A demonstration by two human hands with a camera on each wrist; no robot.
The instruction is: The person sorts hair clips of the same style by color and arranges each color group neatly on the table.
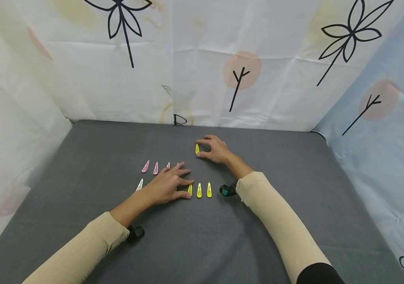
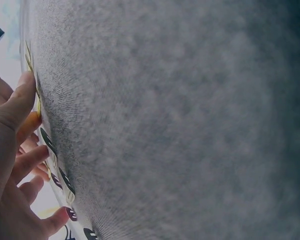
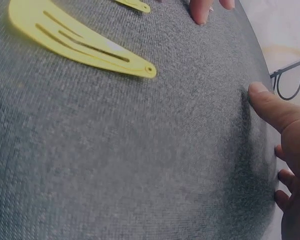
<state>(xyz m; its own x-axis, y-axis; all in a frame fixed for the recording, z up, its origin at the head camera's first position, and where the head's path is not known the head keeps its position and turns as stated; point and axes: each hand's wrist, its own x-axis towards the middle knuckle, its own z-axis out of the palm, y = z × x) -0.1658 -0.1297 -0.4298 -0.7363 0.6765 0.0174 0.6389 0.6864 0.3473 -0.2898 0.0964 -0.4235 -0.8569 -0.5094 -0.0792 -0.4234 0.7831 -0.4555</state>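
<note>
Near the far part of the table, my right hand (image 1: 215, 150) pinches a yellow snap hair clip (image 1: 197, 148) lengthwise between thumb and index finger. My left hand (image 1: 166, 185) lies lower and to the left, with thumb and index finger at the two ends of another yellow hair clip (image 1: 189, 190); its other fingers spread out over the row behind. Beside that clip, two more yellow hair clips (image 1: 199, 190) stand in a row, one of them large in the right wrist view (image 3: 90, 45). The left hand partly hides some clips.
Several pink hair clips (image 1: 156, 168) line up behind the left hand. A white hair clip (image 1: 139, 184) shows beside the left wrist. The grey tabletop (image 1: 280, 157) meets patterned white cloth (image 1: 202, 90) at the back and sides.
</note>
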